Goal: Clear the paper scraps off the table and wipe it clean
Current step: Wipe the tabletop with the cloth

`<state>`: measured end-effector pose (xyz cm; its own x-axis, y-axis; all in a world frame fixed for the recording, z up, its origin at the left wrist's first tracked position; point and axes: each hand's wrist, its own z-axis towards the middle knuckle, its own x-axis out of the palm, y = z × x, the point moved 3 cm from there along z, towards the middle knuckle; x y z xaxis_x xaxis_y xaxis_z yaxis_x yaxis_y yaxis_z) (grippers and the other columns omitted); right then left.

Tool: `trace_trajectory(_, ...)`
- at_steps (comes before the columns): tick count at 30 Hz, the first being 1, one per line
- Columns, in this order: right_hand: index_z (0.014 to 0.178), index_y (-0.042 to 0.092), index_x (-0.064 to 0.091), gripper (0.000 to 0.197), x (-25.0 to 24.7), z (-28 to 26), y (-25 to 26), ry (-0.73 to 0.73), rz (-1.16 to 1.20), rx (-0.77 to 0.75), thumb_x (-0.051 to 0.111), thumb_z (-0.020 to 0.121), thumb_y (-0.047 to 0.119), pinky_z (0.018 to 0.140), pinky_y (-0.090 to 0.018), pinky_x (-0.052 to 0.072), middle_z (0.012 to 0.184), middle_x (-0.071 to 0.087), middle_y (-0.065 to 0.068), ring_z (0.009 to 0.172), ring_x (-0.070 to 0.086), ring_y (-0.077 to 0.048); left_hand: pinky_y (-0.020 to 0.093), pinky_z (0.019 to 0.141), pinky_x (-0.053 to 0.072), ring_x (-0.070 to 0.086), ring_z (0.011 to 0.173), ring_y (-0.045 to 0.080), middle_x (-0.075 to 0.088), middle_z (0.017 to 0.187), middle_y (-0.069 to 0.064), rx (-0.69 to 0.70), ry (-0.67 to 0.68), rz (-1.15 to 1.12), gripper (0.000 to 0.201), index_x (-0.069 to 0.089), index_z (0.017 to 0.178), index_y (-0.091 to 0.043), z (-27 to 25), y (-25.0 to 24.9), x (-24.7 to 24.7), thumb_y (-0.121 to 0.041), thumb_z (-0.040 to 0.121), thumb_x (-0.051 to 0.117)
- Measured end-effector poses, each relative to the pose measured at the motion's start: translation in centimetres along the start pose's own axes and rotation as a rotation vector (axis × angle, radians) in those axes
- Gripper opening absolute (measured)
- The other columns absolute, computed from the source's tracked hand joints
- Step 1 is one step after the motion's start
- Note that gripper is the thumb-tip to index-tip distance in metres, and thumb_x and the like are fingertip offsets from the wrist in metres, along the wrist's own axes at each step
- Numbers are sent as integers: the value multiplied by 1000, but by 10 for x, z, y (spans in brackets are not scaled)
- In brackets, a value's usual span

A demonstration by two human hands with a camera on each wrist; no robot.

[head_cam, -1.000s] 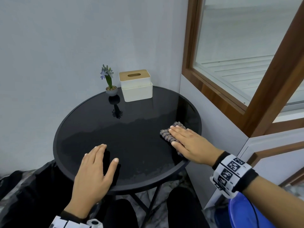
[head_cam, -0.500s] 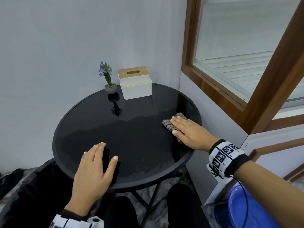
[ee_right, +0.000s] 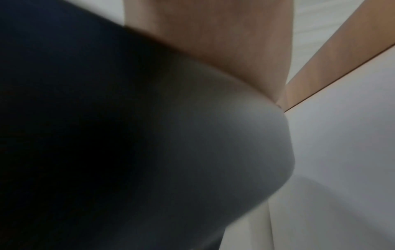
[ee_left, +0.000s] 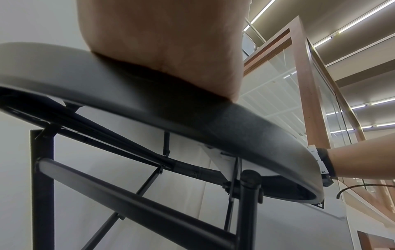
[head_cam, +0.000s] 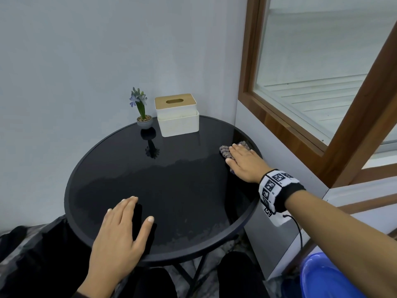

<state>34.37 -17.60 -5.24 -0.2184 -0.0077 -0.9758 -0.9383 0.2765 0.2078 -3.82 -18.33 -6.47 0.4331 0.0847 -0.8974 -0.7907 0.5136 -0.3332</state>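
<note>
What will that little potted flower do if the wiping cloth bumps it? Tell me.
The potted flower will probably tip: its stalk stands tall over a small pot. It likely slides easily too, since the table is glossy glass. It looks light, so even a soft nudge from the cloth may shift it.

surface (head_cam: 176, 190): glossy black glass, mirror-like
surface rim (ee_left: 245, 128): matt grey metal
cloth (head_cam: 225, 152): nubby grey fabric
tissue box (head_cam: 178, 123): matt cream, wooden lid

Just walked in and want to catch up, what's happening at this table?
A person is wiping a round black table. The right hand presses a grey cloth flat near the far right edge, while the left hand rests flat on the near side. No paper scraps show on top. A tissue box and small potted flower stand at the back.
</note>
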Motion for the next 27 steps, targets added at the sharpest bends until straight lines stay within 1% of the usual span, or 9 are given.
trace_trajectory(3, 154, 21, 11, 60, 0, -3, 6, 28, -8, -88, 19, 101, 48, 120, -37, 3, 163, 6, 4, 150, 2, -12, 34, 116, 19, 35, 138, 15, 47, 145, -3, -10, -2, -5, 76, 45, 142, -16, -1, -1, 0, -66, 87, 30)
trace_trajectory(5, 154, 22, 11, 60, 0, -9, 6, 26, -8, -139, 20, 101, 48, 121, -36, 3, 163, 6, 6, 150, 2, -10, 33, 116, 18, 35, 138, 14, 48, 144, -3, -12, -5, -11, 76, 46, 142, -16, 0, -1, -1, -66, 87, 30)
trace_trajectory(7, 154, 23, 12, 61, 1, -16, 5, 7, -6, -158, 22, 100, 50, 121, -35, 5, 163, 9, 6, 150, 4, -10, 34, 115, 20, 34, 138, 12, 48, 144, -4, -15, -8, -14, 76, 46, 142, -17, 0, -1, -1, -67, 86, 30)
trace_trajectory(11, 154, 26, 14, 65, 3, -24, -3, -15, 1, -136, 27, 98, 55, 120, -34, 6, 163, 10, 6, 150, 5, -11, 35, 116, 21, 31, 140, 11, 47, 145, -4, -27, -2, -17, 77, 45, 143, -17, 0, 1, 0, -67, 86, 29)
trace_trajectory(14, 154, 26, 13, 68, 2, -21, -9, -28, -9, -95, 26, 96, 59, 119, -36, 4, 163, 7, 5, 150, 1, -13, 35, 116, 21, 32, 140, 11, 48, 145, -5, -24, 1, -19, 76, 45, 143, -17, 0, 2, 1, -67, 87, 30)
trace_trajectory(18, 154, 27, 10, 73, 0, -11, -16, 0, -19, -31, 25, 93, 65, 120, -39, 3, 164, 3, 2, 150, -3, -16, 36, 117, 21, 35, 140, 13, 49, 144, -5, -11, -2, -27, 76, 46, 142, -16, 0, 3, 3, -66, 87, 31)
trace_trajectory(22, 154, 27, 10, 79, -4, -3, -18, 14, -9, -25, 23, 89, 71, 119, -41, 4, 164, 4, 3, 150, -3, -16, 34, 117, 18, 37, 138, 13, 50, 143, -4, -4, -7, -34, 75, 47, 141, -15, 1, 6, 5, -65, 87, 32)
trace_trajectory(27, 154, 28, 10, 84, -3, -4, -20, 11, 4, -37, 22, 86, 75, 119, -39, 2, 163, 4, 4, 150, -3, -15, 33, 116, 18, 39, 137, 15, 51, 142, -3, -15, -9, -43, 76, 48, 140, -14, 1, 4, 4, -65, 86, 33)
